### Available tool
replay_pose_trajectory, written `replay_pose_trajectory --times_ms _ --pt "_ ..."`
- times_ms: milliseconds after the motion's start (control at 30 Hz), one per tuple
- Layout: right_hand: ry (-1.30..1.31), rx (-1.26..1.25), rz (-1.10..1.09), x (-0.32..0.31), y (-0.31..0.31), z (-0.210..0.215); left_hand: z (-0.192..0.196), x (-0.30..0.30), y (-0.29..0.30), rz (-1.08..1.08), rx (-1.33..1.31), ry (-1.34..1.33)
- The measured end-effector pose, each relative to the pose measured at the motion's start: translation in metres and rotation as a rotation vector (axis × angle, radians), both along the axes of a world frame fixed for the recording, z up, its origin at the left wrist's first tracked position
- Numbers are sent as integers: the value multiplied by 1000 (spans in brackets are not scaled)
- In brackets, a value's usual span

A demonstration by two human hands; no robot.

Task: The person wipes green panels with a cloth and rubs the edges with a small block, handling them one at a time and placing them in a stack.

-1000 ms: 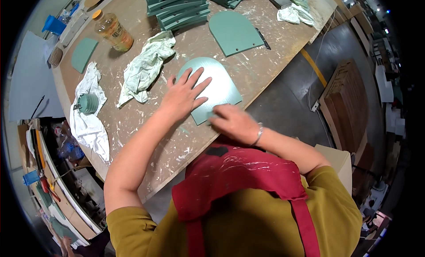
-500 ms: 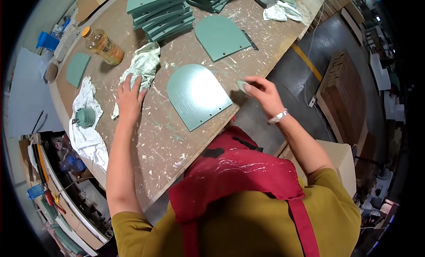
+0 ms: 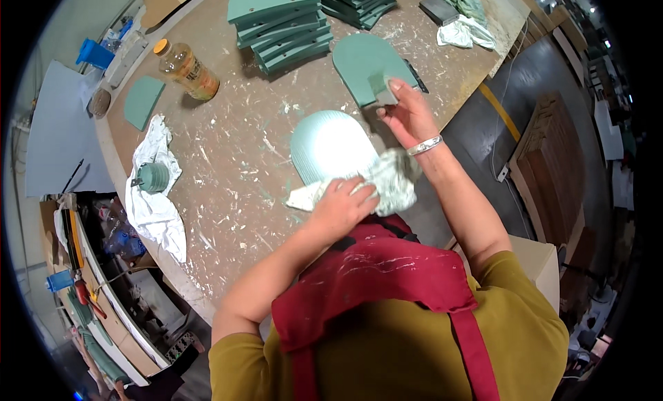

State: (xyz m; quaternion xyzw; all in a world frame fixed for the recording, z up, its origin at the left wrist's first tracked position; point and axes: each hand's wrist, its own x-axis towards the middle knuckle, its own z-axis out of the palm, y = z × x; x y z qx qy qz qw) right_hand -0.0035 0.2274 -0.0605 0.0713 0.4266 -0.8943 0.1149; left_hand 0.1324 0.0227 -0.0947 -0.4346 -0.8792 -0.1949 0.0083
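Flecked with pale paint, a brown bench [image 3: 238,163] bears the panel [image 3: 328,142], which lies flat near the bench edge, its near end hidden under cloth [image 3: 397,187]. At that near end the left hand [image 3: 345,204] curls its fingers over the bunched cloth — pale, mottled green, some of it blurred. To the panel's right and a little beyond, the right hand [image 3: 411,114] is raised, pinching a thin grey-green pad [image 3: 382,88] between thumb and fingers.

By its look, the panel should be stiff and fairly light; its glossy, finely ribbed face could be slick, so the side edges seem the safer hold. Cloth should be limp and forgiving, best gathered in a fistful; the pad, slight and perhaps bendy, suits a fingertip grip.

Beyond the panel and to its right lies a second panel [image 3: 366,59], matte green, round-topped. Straight beyond, leaning left, rises an uneven stack [image 3: 280,21] of green boards. Farther left of the panel stand a clear plastic bottle [image 3: 190,73] with an orange cap and — nearer — a ridged green reel [image 3: 152,177] on a crumpled white rag [image 3: 166,221].
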Motion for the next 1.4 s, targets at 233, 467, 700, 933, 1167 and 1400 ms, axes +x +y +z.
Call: replay_pose_trajectory --times_ms 233,467,700,933,1167,1400 --pt "-59 12 240 29 -30 -29 29 22 -41 111 -5 -32" --pt "3 -18 406 47 -24 -14 44 -21 -90 531 56 -75" --pt "270 395 884 73 -35 -18 1 -86 -117 709 2 1" --pt "210 284 794 74 -32 -33 -10 -131 -86 564 -153 61" --pt "51 133 299 70 14 -10 63 -65 -48 535 -69 -137" --pt "-51 22 300 42 26 -14 11 26 24 496 -301 -93"
